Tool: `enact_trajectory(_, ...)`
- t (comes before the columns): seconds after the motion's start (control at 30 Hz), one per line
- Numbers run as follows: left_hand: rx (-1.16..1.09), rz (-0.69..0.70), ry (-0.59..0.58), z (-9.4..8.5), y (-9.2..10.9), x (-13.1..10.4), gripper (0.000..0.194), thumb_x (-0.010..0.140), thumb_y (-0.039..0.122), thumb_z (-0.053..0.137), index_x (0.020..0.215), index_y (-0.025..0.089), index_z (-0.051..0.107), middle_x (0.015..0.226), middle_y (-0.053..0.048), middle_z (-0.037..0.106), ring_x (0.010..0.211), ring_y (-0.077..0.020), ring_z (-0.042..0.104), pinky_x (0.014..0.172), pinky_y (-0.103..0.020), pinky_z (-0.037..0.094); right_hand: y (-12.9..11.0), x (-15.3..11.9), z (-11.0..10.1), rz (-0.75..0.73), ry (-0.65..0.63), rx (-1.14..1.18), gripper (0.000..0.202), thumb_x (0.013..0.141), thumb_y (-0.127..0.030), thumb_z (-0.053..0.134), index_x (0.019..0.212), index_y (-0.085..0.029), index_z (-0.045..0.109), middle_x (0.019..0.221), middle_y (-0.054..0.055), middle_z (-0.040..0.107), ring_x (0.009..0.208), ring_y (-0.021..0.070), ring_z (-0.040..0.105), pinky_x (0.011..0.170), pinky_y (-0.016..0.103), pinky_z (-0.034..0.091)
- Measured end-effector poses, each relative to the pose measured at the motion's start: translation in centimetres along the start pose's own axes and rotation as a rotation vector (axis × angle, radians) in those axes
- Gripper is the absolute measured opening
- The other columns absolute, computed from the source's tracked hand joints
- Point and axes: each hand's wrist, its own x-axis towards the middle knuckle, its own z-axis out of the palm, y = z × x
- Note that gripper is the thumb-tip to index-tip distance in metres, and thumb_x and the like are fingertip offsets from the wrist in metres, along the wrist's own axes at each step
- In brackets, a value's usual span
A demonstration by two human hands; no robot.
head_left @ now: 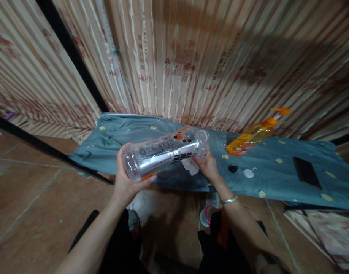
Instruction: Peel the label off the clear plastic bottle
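A clear plastic bottle with a silver and orange label lies tilted across both my hands, above the blue-green cloth. My left hand is wrapped round its broad base. At the narrower, right-hand end, my right hand grips the bottle near its neck; some of the fingers are hidden behind it. A crumpled piece of white tissue hangs below the bottle beside my right fingers; whether they hold it I cannot tell. To the right, a pump bottle of orange-yellow liquid stands on the cloth, its orange pump on top.
On the patterned cloth over the narrow bench lie a small black object, a round white cap and a dark phone. A pleated curtain hangs behind. Black metal poles cross the left side. My feet are on the tiled floor below.
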Motion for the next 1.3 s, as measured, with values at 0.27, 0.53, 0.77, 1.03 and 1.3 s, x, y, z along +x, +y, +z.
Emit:
enact_trajectory(0.27,0.004,-0.004,-0.009,0.08,0.09,0.12,0.11,0.049,0.065,0.095,0.139,0.023,0.047,0.14,-0.018,0.059,0.13,-0.0374,0.063,0.115,-0.057,0.049,-0.82,-0.17,-0.26,0.052,-0.014,-0.001,0.069,0.082,-0.048,0.074,0.136,-0.011,0.053,0.115,0.019,0.077,0.104,0.0353,0.076,0.092,0.05,0.061)
enact_trajectory(0.53,-0.009,-0.022,-0.007,0.17,0.49,0.1,0.11,0.049,0.067,0.094,0.138,0.023,0.048,0.137,-0.016,0.061,0.126,-0.0367,0.065,0.112,-0.056,0.052,-1.03,-0.19,-0.38,0.069,-0.012,-0.003,0.07,0.081,-0.046,0.076,0.137,-0.011,0.053,0.115,0.019,0.076,0.108,0.0366,0.075,0.094,0.05,0.06)
enact_trajectory(0.77,0.012,-0.001,-0.021,0.05,0.43,0.15,0.112,0.051,0.068,0.093,0.141,0.022,0.046,0.139,-0.018,0.06,0.126,-0.0372,0.065,0.113,-0.058,0.05,-0.8,-0.17,-0.31,0.053,-0.006,0.012,0.068,0.08,-0.048,0.075,0.135,-0.013,0.054,0.117,0.018,0.077,0.107,0.0368,0.075,0.093,0.05,0.06)
enact_trajectory(1.03,0.014,0.005,-0.014,0.04,0.47,0.17,0.111,0.05,0.068,0.094,0.14,0.021,0.047,0.14,-0.019,0.059,0.127,-0.0378,0.064,0.114,-0.058,0.05,-0.42,-0.11,-0.18,0.044,-0.003,-0.021,0.068,0.081,-0.052,0.073,0.133,-0.013,0.053,0.113,0.018,0.078,0.102,0.0363,0.076,0.09,0.049,0.06)
enact_trajectory(1.3,0.015,-0.018,-0.015,0.11,0.7,0.21,0.11,0.049,0.068,0.094,0.139,0.023,0.047,0.137,-0.016,0.061,0.126,-0.0362,0.065,0.112,-0.056,0.051,-0.57,-0.23,-0.19,0.036,0.014,0.003,0.069,0.081,-0.052,0.075,0.135,-0.014,0.055,0.115,0.017,0.078,0.104,0.0344,0.075,0.09,0.046,0.06)
